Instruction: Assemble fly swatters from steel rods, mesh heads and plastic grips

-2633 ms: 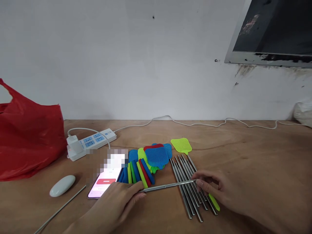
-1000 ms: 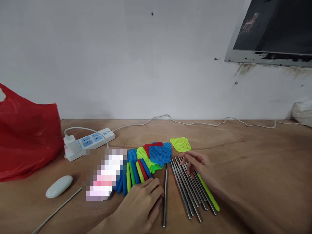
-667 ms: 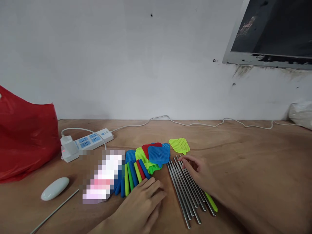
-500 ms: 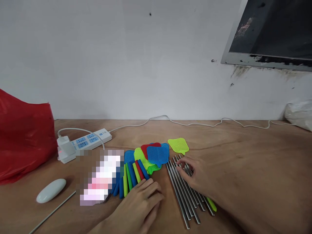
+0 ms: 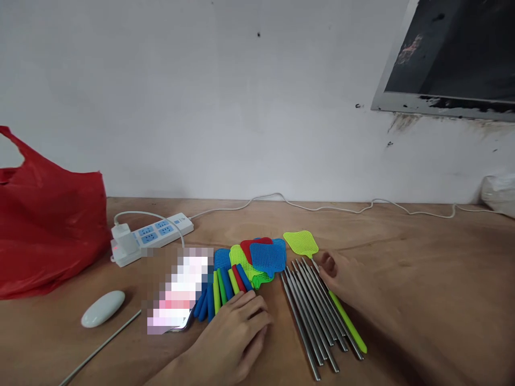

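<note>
My left hand rests on the table with loosely bent fingers, nothing visible in its grasp. Its fingertips are at the lower ends of several coloured plastic handles, blue, green, yellow-green and red. Past these lies a pile of mesh fly swatter heads in blue, red, yellow-green and green. A bundle of metal rods lies between my hands. Along its right side is a fly swatter with a yellow-green head, metal shaft and matching handle. My right hand has thumb and fingers pinched at that shaft, just below the head.
A lit phone, blurred out, lies left of the handles. Behind it stands a white power strip with a plugged-in charger. A red plastic bag and a white computer mouse are farther left. A white cable runs along the wall.
My right hand has moved from above the metal rods rightward to the yellow-green swatter's shaft. My left hand stays by the handles. The view has shifted slightly.
</note>
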`<state>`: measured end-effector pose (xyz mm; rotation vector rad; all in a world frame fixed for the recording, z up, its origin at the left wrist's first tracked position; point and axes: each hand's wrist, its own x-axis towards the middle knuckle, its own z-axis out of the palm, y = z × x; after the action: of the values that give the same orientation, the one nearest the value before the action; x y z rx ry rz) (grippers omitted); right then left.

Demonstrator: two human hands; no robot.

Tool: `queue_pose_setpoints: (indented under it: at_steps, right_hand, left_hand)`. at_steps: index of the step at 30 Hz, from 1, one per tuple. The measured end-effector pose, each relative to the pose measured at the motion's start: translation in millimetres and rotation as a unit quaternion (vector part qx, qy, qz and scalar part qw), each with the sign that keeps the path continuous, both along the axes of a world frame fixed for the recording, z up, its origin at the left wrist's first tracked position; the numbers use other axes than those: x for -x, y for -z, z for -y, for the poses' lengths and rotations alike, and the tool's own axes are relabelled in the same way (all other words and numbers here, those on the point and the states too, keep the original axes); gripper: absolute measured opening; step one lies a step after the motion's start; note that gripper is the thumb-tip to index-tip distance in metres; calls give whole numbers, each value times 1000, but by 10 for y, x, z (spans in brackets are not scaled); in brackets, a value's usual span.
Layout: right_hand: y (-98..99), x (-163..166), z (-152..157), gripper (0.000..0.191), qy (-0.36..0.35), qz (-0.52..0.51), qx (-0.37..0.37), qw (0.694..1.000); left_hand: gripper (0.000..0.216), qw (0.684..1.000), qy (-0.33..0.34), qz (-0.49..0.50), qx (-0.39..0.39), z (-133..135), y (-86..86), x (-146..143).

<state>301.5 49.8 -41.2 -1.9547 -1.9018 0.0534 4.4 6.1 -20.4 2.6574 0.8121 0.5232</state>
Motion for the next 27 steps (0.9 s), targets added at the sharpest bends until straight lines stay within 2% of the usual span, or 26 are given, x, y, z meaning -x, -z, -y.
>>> queue_pose_setpoints:
  at_steps: [7, 14, 18, 20, 23, 27]
  right_hand:
    - [15, -2, -9, 9, 7, 17, 32, 999]
    - [-2, -44, -8, 19, 22, 11, 8, 1000]
    - [-13, -54, -18, 8, 4, -6, -18, 1000]
    - [-40, -37, -9, 9, -28, -21, -52, 998]
    - [-120, 9, 50, 22, -118, -40, -104, 987]
    - [-243, 90, 173, 33, -204, -2, -95, 974]
  left_hand:
    - [23, 1000, -4, -1, -2, 0, 7, 3]
    - [24, 1000, -1, 3, -8, 9, -15, -14]
    - [24, 999, -8, 34, -19, -8, -48, -4]
    - [26, 997, -28, 59, -31, -32, -58, 17]
    - [25, 989, -74, 115, -52, -73, -62, 60]
    - [18, 967, -147, 206, -28, -104, -76, 107]
